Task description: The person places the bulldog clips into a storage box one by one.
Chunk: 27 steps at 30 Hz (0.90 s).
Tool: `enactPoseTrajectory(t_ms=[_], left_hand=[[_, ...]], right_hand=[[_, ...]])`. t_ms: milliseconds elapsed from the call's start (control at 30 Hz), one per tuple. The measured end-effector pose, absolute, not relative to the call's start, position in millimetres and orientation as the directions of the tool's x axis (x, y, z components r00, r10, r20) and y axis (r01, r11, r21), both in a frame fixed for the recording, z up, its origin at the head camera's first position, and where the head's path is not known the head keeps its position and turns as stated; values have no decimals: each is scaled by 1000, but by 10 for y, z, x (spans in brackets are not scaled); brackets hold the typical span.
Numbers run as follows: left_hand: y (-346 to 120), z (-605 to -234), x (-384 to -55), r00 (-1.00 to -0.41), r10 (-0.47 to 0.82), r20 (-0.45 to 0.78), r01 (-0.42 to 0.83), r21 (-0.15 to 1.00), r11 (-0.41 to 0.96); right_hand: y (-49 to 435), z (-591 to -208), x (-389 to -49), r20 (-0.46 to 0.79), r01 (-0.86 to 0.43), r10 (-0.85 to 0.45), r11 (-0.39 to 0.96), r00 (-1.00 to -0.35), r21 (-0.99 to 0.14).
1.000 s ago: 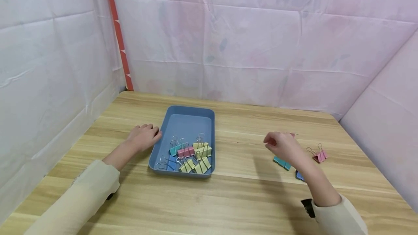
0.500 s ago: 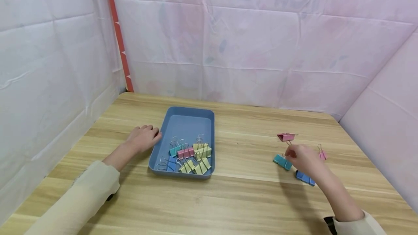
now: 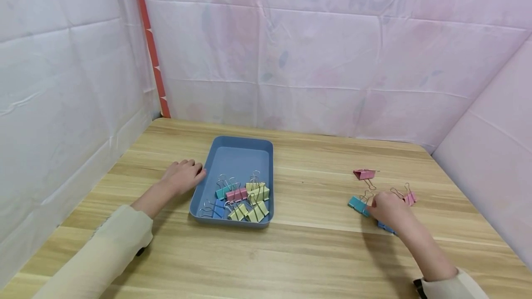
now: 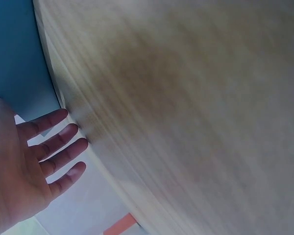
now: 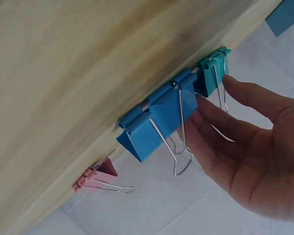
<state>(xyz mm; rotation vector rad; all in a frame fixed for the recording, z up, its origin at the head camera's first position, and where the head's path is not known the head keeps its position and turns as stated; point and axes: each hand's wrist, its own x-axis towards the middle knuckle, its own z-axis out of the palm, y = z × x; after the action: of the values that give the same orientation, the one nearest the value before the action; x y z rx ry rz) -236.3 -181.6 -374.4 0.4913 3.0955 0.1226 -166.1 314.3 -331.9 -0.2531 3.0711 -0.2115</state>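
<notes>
At the teal clip, the right hand slants down, grip unclear, left hand relaxed.

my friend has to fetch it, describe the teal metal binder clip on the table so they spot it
On the pale wood-grain table, look right of the shallow blue rectangular tray. The teal metal binder clip lies beside the person's right hand. Its neighbours are a blue metal clip and two pink metal clips; it alone outside the tray is teal.
</notes>
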Motion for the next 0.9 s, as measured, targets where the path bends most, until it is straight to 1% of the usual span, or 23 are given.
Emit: enactPoseTrajectory(t_ms=[167,367,700,900], left_hand=[[-1825,-3746,-2359,-951,310,9,310,78,948],[-1827,-3739,-2361,-949,315,9,315,70,946],[-1822,-3720,-2345,-951,309,2,309,71,948],[-1817,-3720,-2348,-949,314,-2,314,62,947]], right_hand=[[3137,-3373,-1725,-55,-183,-198,963,-979,-198],[3182,-3414,-1832,-78,-160,-188,947,-979,-278],[3183,-3488,-1885,-1,-127,-137,927,-991,-353],[3168,-3513,-1868,9,-118,-124,916,-992,-383]])
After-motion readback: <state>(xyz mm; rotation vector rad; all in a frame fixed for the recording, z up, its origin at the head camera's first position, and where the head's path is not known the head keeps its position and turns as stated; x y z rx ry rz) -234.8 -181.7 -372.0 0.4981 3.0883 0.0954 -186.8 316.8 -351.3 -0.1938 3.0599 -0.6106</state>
